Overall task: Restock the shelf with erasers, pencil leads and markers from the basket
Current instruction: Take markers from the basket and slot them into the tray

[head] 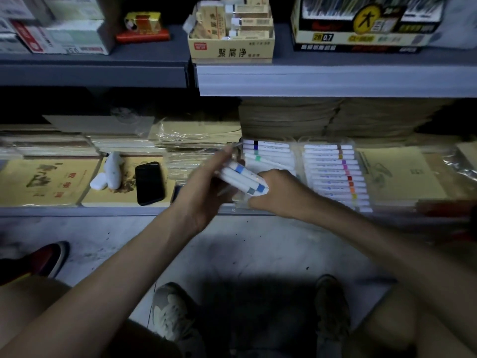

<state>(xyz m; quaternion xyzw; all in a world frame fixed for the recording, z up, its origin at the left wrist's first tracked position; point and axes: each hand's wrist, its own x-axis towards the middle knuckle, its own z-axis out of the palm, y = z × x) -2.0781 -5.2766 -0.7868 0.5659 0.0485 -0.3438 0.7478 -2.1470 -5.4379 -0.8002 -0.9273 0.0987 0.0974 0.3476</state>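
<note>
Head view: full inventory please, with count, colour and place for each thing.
loose markers: a few, white with blue or grey bands, between both hands
marker cases: two, clear, lower shelf, right of centre
phone: one, black, lower shelf
white lump: one, kind unclear, left of phone
paper pads: several, yellow, lower shelf left
paper stacks: two, brown, lower shelf back
eraser carton: one, tan, upper shelf centre
lead box: one, black and cream, upper shelf right
boxes: several, white, upper shelf left
packet: one, red and yellow, upper shelf
red shoe: one, floor left
shoes: two, grey, floor below
left hand: one, holds the loose markers
right hand: one, grips their right end
</note>
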